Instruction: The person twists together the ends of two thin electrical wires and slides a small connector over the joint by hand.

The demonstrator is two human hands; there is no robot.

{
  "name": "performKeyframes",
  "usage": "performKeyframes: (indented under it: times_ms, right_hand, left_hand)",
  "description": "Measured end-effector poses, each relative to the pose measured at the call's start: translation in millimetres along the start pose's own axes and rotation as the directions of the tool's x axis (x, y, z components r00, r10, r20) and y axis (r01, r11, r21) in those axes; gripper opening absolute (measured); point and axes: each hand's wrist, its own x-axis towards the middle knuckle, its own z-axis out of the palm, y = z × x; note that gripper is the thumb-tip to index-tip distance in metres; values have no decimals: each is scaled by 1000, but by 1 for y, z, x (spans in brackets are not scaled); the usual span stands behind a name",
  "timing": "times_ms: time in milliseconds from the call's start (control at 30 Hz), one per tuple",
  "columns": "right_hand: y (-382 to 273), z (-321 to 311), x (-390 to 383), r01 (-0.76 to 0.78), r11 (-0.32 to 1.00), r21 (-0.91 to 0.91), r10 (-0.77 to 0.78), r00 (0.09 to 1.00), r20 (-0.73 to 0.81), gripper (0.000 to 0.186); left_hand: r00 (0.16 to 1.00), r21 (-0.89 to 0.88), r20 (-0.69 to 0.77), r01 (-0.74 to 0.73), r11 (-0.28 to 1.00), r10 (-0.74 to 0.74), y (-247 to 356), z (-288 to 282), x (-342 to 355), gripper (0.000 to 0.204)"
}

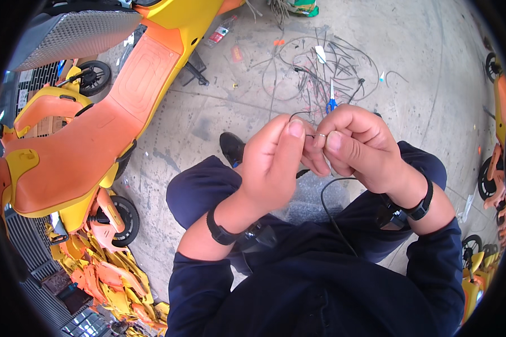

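Both of my hands are raised in front of me, thumbs and fingertips pinched close together. My left hand [274,160] grips a thin black wire [310,135], whose short dark length shows past the thumb. At its tip my right hand [362,147] pinches a small pale, bare-looking end, too small to make out fully. A loop of thin black wire [299,113] rises behind the left fingers. From under my right hand a thicker black cable [324,197] curves down over my lap. Whether these are one piece is hidden by my fingers.
Blue-handled scissors [331,105] lie on the concrete floor beyond my hands, beside a tangle of cut cables [343,66]. An orange and yellow scooter body [90,137] stands at left, above a heap of yellow panels [109,272]. Bubble wrap [306,199] lies between my legs.
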Motion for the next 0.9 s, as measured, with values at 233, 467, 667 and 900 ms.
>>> performKeyframes:
  times_ms: [233,467,667,900]
  right_hand:
    - [-2,-19,11,-131,982,132,164,945,-282,17]
    - [-1,-24,12,-158,982,107,185,926,-330,17]
    - [-2,-20,15,-158,981,108,183,944,-276,18]
    - [-2,-19,13,-147,985,90,166,946,-280,19]
  left_hand:
    - [989,-423,92,148,894,-120,-3,-21,9,52]
    - [925,-772,308,107,626,222,33,7,-19,58]
    - [892,-914,189,7,405,412,56,47,-49,52]
    - [861,-925,235,55,376,452,53,42,-50,55]
